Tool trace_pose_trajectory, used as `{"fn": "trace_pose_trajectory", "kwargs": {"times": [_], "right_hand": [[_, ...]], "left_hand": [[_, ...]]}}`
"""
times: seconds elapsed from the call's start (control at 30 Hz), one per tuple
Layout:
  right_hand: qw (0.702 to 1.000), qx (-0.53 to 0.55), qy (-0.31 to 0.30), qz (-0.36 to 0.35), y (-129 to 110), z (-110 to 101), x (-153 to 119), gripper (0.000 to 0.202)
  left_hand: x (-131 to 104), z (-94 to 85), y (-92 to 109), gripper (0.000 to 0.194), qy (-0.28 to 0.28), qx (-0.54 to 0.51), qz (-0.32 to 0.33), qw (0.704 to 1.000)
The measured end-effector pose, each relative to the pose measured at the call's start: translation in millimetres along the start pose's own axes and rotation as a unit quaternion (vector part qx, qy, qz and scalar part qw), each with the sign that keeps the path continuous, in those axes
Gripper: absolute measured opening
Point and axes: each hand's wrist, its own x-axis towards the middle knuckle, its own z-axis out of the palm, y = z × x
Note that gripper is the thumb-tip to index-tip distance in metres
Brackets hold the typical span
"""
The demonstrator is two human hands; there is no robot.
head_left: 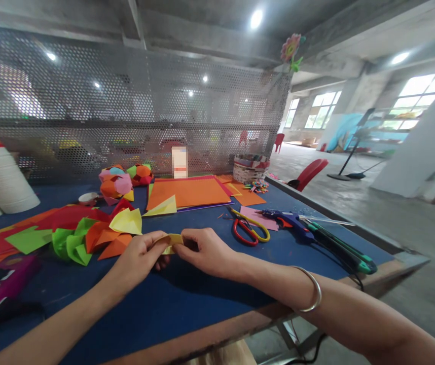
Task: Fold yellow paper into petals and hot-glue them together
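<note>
Near the middle of the blue table, a small folded yellow paper (172, 244) is held between both hands. My left hand (143, 256) pinches its left end between thumb and fingers. On its right end, my right hand (206, 251) has its fingers closed, with a bangle on that forearm. Beyond the left hand lie a yellow paper piece (127, 221), folded orange pieces (105, 238) and folded green pieces (73, 242). Scissors (250, 228) with red and yellow handles rest beyond the right hand.
Orange sheets (187, 191) are stacked at the back, near a basket (251, 168). A glue gun (293, 223) and a green-black tool (341, 248) lie right. Paper balls (115, 183) stand back left; white cups (6, 177) and a purple object (8, 291) are far left.
</note>
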Motion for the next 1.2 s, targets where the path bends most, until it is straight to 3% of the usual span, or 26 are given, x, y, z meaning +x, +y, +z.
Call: {"fn": "trace_pose_trajectory", "kwargs": {"times": [0.23,0.6,0.9,1.2], "right_hand": [[0.999,0.009,-0.035,-0.004,2.0,-0.2,-0.4,0.027],[0.999,-0.02,0.016,-0.024,-0.6,-1.4,0.2,0.025],[0.999,0.039,0.003,-0.012,2.0,1.7,1.0,0.027],[0.999,0.03,0.022,-0.019,1.3,-1.9,2.5,0.022]], "left_hand": [[-3.4,-1.6,-2.6,0.02,0.011,0.03,0.022,0.999],[2.3,0.0,-2.5,0.029,-0.001,0.041,-0.002,0.999],[-5.2,2.4,3.3,0.021,0.058,0.13,0.07,0.987],[-1.2,0.6,2.4,0.027,0.056,0.111,0.029,0.992]]}}
